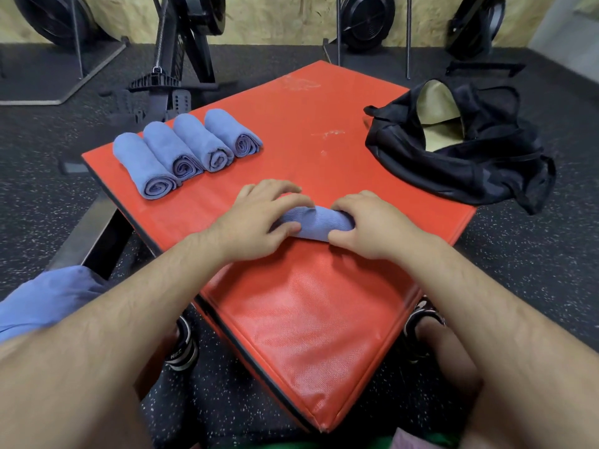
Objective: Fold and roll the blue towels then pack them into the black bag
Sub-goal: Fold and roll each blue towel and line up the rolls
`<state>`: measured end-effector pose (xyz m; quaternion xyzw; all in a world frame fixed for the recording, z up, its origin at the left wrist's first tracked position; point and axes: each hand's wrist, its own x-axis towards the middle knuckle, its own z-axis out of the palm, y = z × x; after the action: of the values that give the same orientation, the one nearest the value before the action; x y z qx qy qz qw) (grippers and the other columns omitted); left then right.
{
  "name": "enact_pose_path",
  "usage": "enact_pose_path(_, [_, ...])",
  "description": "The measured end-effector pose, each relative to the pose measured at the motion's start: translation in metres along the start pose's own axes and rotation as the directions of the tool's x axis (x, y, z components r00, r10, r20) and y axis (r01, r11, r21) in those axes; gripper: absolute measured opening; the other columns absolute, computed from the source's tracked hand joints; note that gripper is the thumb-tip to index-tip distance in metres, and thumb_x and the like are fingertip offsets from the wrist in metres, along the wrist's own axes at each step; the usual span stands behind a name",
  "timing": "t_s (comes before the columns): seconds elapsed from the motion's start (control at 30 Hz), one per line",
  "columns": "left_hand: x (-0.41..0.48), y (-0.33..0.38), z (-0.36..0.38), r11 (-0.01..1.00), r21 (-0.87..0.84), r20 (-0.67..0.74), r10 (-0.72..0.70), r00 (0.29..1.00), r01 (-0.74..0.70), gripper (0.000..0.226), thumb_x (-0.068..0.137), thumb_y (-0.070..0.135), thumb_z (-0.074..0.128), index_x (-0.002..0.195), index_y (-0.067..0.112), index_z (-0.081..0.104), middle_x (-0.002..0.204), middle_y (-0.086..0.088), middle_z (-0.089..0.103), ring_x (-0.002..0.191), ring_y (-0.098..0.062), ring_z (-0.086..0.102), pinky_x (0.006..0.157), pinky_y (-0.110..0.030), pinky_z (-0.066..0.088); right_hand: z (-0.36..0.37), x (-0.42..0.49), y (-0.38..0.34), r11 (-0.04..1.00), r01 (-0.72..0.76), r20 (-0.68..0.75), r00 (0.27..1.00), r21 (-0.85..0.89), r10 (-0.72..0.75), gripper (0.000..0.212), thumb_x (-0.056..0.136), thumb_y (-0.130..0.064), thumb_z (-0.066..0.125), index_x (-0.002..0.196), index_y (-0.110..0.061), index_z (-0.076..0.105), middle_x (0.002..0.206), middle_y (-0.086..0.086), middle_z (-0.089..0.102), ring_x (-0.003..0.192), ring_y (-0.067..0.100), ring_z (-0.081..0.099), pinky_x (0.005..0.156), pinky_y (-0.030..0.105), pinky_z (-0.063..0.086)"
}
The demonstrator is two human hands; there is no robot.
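Centrally, red mat (324,140) sits corner-on over speckled black floor (518,254). Black bag (453,170) lies at mat's right corner, partly hanging off the edge, mouth open, tan lining showing. Loose blue cloth (48,296) lies off mat's left edge, lower down, partly behind the left forearm. Four rolled towels (181,150) sit in a row on mat's left side, side by side and touching, spiral ends facing the near-left edge. Left hand (256,222) and right hand (372,225) meet at mat's middle, well apart from bag and near the row. Both grip a fifth towel (316,222): fingers curled over its top, thumbs pressed against its near side. That towel is rolled and rests on mat, lying crosswise between the hands, its two ends hidden under them.
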<state>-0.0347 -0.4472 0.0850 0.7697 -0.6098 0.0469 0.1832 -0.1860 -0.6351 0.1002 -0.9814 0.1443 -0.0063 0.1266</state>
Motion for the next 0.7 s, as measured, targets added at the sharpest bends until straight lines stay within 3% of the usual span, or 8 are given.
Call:
enact_pose_path(0.07, [0.006,0.003,0.000,0.998,0.045,-0.014,0.054,0.998,-0.054,0.033,0.093,0.035,0.054,0.126,0.037,0.057,0.130,0.012,0.053,0.123,-0.014,0.046,0.098,-0.040,0.032,-0.001,0.009,0.006,1.000,-0.009,0.034,0.999,0.029,0.008,0.059,0.067,-0.062,0.038,0.105,-0.026,0.065,0.101,-0.007,0.063,0.101,0.019,0.048,0.091,0.042,0.048])
enact_pose_path(0.2, [0.021,-0.009,0.005,0.998,0.059,0.097,0.006,0.995,-0.012,0.048,0.089,0.054,0.062,0.132,0.037,0.053,0.128,0.015,0.055,0.122,-0.013,0.048,0.095,-0.034,0.031,-0.002,0.024,0.013,0.993,-0.017,0.060,0.998,0.118,0.010,0.063,0.066,-0.062,0.034,0.103,-0.022,0.065,0.106,-0.006,0.061,0.104,0.020,0.049,0.097,0.039,0.045])
enact_pose_path(0.27, [0.027,-0.020,0.010,0.999,0.040,0.152,-0.034,0.988,0.029,0.059,0.087,0.060,0.062,0.139,0.038,0.046,0.132,0.013,0.053,0.123,-0.016,0.049,0.095,-0.036,0.034,-0.004,0.029,0.015,0.977,-0.011,0.020,1.000,0.212,0.007,0.057,0.074,-0.053,0.046,0.120,-0.023,0.060,0.122,-0.005,0.059,0.114,0.017,0.053,0.103,0.037,0.044])
enact_pose_path(0.33, [0.032,-0.030,0.015,0.997,0.034,0.204,-0.081,0.976,0.075,0.068,0.085,0.069,0.058,0.144,0.044,0.036,0.133,0.011,0.049,0.123,-0.019,0.048,0.097,-0.040,0.037,-0.006,0.032,0.019,0.958,0.017,-0.002,1.000,0.287,-0.017,0.047,0.079,-0.040,0.060,0.125,-0.031,0.053,0.125,-0.006,0.055,0.115,0.012,0.054,0.102,0.035,0.045])
enact_pose_path(0.47, [0.045,-0.039,0.018,0.986,0.013,0.286,-0.160,0.945,0.163,0.083,0.072,0.085,0.049,0.145,0.052,0.029,0.122,0.007,0.049,0.114,-0.018,0.046,0.096,-0.042,0.038,0.001,0.037,0.027,0.964,0.037,0.055,0.997,0.264,-0.053,0.061,0.070,-0.048,0.077,0.123,-0.042,0.047,0.119,-0.010,0.054,0.110,0.012,0.054,0.096,0.037,0.047])
enact_pose_path(0.57, [0.051,-0.039,0.014,0.973,-0.129,0.279,-0.149,0.949,0.191,0.080,0.071,0.077,0.063,0.142,0.046,0.040,0.122,0.010,0.055,0.115,-0.015,0.049,0.102,-0.042,0.040,0.003,0.041,0.030,0.952,0.043,0.026,0.998,0.304,-0.054,0.061,0.071,-0.044,0.080,0.124,-0.043,0.049,0.118,-0.012,0.057,0.111,0.008,0.053,0.099,0.035,0.046])
enact_pose_path(0.63, [0.053,-0.037,0.005,0.920,-0.318,0.218,-0.165,0.962,0.229,0.076,0.073,0.056,0.082,0.139,0.038,0.050,0.131,0.016,0.056,0.122,-0.003,0.049,0.109,-0.031,0.039,-0.003,0.041,0.032,0.922,0.039,-0.030,0.999,0.385,-0.030,0.056,0.073,-0.038,0.083,0.121,-0.042,0.054,0.117,-0.016,0.060,0.108,0.003,0.055,0.098,0.031,0.047])
enact_pose_path(0.7, [0.054,-0.031,-0.011,0.841,-0.472,0.130,-0.229,0.965,0.263,0.071,0.072,0.040,0.088,0.134,0.033,0.054,0.133,0.021,0.056,0.123,0.009,0.048,0.107,-0.016,0.037,-0.015,0.039,0.033,0.851,0.016,-0.104,0.994,0.525,0.045,0.053,0.074,-0.032,0.086,0.118,-0.039,0.058,0.112,-0.018,0.064,0.099,-0.001,0.059,0.092,0.026,0.051])
